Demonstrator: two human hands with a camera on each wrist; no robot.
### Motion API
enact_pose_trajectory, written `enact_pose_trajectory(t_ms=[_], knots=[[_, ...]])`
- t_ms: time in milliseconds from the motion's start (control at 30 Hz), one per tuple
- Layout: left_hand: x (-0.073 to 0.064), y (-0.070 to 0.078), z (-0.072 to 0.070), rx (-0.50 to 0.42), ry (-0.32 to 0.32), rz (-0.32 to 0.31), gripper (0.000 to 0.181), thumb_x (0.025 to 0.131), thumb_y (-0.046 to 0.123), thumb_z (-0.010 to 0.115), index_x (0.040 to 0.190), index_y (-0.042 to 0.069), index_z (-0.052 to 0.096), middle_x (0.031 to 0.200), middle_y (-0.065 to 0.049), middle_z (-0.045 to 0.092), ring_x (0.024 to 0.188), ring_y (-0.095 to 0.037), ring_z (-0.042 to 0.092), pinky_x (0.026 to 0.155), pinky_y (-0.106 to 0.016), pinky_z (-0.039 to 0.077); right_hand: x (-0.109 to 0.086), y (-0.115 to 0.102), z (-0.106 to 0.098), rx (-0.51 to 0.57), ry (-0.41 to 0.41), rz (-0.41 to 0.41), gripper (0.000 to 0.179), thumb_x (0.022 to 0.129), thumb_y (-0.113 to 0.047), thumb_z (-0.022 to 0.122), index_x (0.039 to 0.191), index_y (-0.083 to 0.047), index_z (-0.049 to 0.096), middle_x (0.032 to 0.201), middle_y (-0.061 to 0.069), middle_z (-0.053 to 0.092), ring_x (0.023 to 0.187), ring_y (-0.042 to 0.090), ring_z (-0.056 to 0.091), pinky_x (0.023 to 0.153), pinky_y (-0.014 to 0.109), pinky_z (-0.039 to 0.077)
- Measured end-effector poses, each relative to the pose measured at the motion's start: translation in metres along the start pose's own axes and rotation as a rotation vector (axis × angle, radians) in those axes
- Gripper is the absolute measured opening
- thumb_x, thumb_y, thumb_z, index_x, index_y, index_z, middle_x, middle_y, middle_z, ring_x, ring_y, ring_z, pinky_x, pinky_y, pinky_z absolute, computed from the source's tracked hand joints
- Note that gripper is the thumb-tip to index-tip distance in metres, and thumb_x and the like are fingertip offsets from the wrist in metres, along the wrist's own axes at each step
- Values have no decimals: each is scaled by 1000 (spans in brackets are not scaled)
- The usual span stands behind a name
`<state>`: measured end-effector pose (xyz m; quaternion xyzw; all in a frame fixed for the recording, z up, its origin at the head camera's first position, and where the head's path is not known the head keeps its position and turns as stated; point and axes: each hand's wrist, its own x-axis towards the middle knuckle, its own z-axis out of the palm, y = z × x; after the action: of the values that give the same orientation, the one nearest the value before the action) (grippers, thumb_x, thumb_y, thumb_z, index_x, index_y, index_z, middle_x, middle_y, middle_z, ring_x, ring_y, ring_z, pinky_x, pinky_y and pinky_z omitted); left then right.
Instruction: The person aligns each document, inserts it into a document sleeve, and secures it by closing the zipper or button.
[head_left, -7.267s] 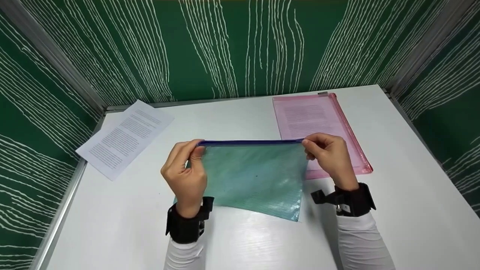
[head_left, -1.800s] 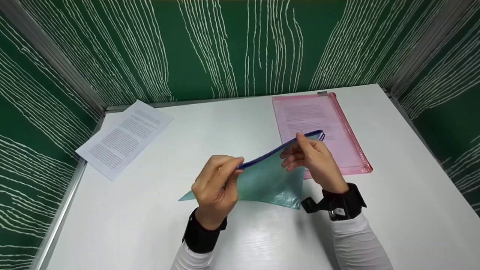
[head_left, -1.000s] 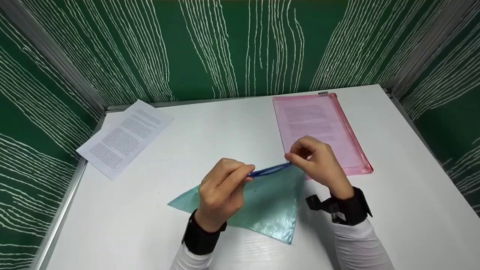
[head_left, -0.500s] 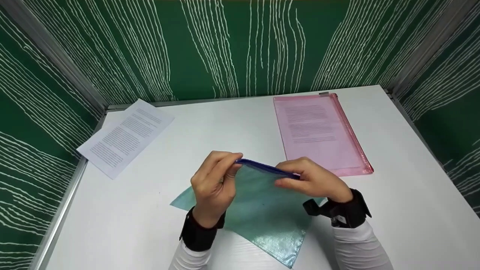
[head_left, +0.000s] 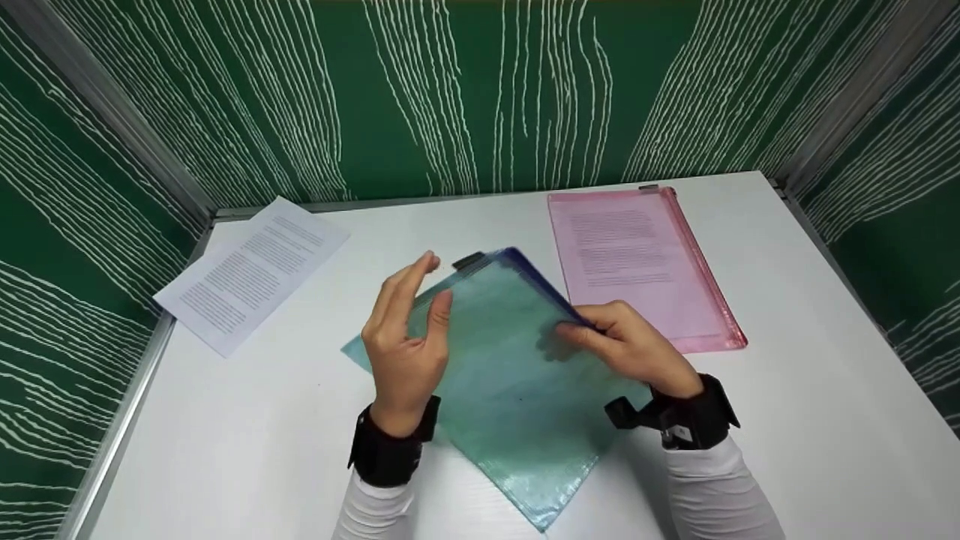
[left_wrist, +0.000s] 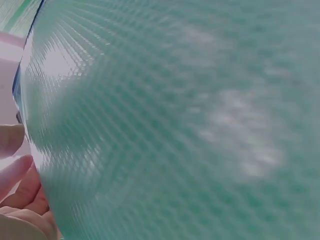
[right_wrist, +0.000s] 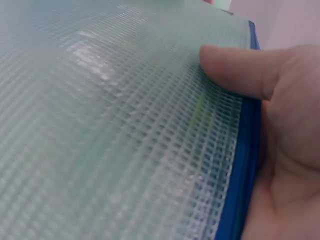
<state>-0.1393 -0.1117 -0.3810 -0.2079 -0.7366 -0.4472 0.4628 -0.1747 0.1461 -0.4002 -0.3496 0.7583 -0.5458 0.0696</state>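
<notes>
A translucent teal zip folder [head_left: 517,405] with a dark blue zipper edge is held tilted in front of me, one corner pointing down toward the table. My right hand [head_left: 637,345] pinches the zipper edge, thumb on the near face; the right wrist view shows this thumb [right_wrist: 240,72] lying over the mesh plastic beside the blue zipper [right_wrist: 240,165]. Beside the folder's upper left edge is my left hand [head_left: 405,345], its fingers extended and thumb spread away from them. Mesh plastic [left_wrist: 165,125] fills most of the left wrist view. A dark tab [head_left: 469,261] sits at the folder's top edge.
Printed paper sheets [head_left: 251,274] lie at the back left of the white table [head_left: 225,442]. At the back right lies a pink zip folder [head_left: 637,319] with a printed page inside. Green walls with white streaks [head_left: 480,97] enclose the table's far and side edges.
The left hand has let go of the zipper edge and moved left, its fingers spreading. The teal folder has turned, its zipper now slanting down to the right hand, which grips it throughout the last half second.
</notes>
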Motion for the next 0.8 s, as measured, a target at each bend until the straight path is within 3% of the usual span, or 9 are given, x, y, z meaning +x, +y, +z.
enact_pose_trajectory(t_ms=[133,233,367,500,633,800], knots=[[0,-7,-4,69,35,-33,43,87,7,61,129,6,51,127,-9,53,119,-22,49,99,-36,40,-2,0,-4,37,99,36,13,90,-8,57,87,-3,69,77,7,69,73,13,64,67,25,51],[5,-5,-8,124,92,-53,41,86,8,63,126,5,54,128,-10,53,123,-23,47,106,-40,31,-4,-2,-7,27,191,87,15,89,-12,59,79,-4,67,69,0,61,68,8,56,64,23,46],[8,-3,-11,189,166,-85,41,83,6,66,123,4,57,132,-14,49,131,-28,38,112,-48,14,-6,-4,-12,74,275,132,16,90,-14,58,85,-2,68,73,1,64,71,10,59,68,24,47],[8,-5,-11,192,197,-147,51,82,5,67,129,-1,49,140,-17,40,135,-28,30,112,-46,13,-5,-4,-15,147,346,110,17,91,-10,56,87,3,66,77,6,66,73,12,60,68,25,47],[5,-11,-10,118,166,-263,63,83,7,66,137,-4,35,142,-16,37,133,-24,35,110,-38,25,-3,-2,-15,218,418,67,20,91,-7,55,81,9,61,71,2,59,71,9,51,64,23,41],[1,-19,-7,3,-1,-446,59,90,18,59,139,-1,33,134,-15,48,120,-20,50,99,-32,40,-1,1,-14,323,492,30,24,91,-8,55,81,14,57,64,-5,46,70,8,47,63,22,39]])
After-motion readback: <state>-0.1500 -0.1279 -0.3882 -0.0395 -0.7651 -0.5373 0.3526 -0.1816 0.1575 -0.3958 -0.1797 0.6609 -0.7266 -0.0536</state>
